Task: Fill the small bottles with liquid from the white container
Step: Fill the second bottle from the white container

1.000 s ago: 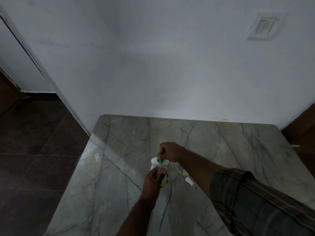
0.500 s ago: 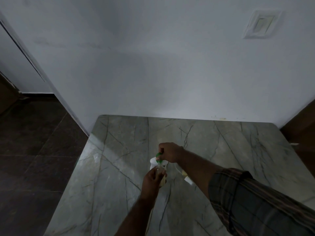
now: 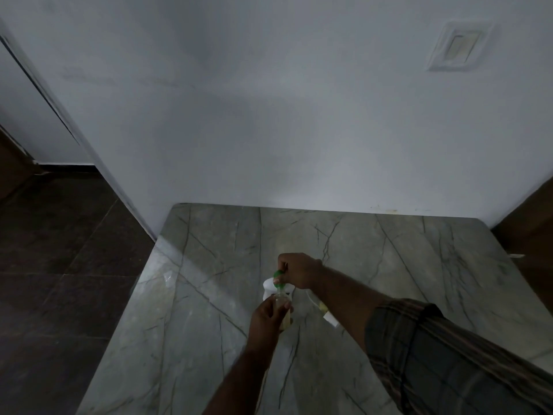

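Observation:
My left hand [image 3: 267, 317] is wrapped around a small clear bottle [image 3: 282, 304], which stands upright over the grey marble table [image 3: 209, 324]. Directly above the bottle's mouth, my right hand [image 3: 299, 272] pinches a small green piece [image 3: 279, 277], a dropper or cap by its look. Just behind the bottle sits the white container [image 3: 268, 287], mostly hidden by my hands. The bottle seems to hold some yellowish liquid low down.
To the right of the bottle, a small white object [image 3: 330, 319] with a yellowish part lies under my right forearm. The table butts against a white wall [image 3: 269, 130]. Dark floor tiles [image 3: 59, 265] lie beyond the left table edge.
Both hands stay nearly in place. The view has shifted slightly, and my right hand with the green piece sits a little closer to the bottle's mouth.

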Demonstrator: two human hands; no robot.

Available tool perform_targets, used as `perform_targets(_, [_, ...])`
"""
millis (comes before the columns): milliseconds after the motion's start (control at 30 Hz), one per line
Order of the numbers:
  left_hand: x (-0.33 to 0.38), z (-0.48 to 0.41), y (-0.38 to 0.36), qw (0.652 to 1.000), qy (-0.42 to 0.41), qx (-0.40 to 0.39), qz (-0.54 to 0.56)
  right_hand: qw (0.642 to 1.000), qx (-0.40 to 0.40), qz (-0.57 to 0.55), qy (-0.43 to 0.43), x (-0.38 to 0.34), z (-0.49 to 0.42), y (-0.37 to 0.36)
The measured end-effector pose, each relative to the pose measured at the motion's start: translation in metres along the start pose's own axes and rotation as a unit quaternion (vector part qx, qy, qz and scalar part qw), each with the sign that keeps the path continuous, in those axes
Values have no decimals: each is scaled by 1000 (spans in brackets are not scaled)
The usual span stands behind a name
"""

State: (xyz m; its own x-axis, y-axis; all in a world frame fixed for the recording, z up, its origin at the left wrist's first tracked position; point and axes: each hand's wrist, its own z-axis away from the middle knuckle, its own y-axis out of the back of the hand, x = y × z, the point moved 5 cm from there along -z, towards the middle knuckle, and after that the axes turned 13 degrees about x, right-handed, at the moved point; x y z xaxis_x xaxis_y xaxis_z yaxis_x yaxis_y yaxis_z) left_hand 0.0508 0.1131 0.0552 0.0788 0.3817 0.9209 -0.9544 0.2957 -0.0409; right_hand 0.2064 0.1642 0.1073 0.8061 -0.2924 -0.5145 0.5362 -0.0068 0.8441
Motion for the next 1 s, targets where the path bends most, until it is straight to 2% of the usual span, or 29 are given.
perform_targets(1000, [-6, -2, 1, 1000, 0, -12, 12, 1000, -1, 5, -7, -1, 3, -1])
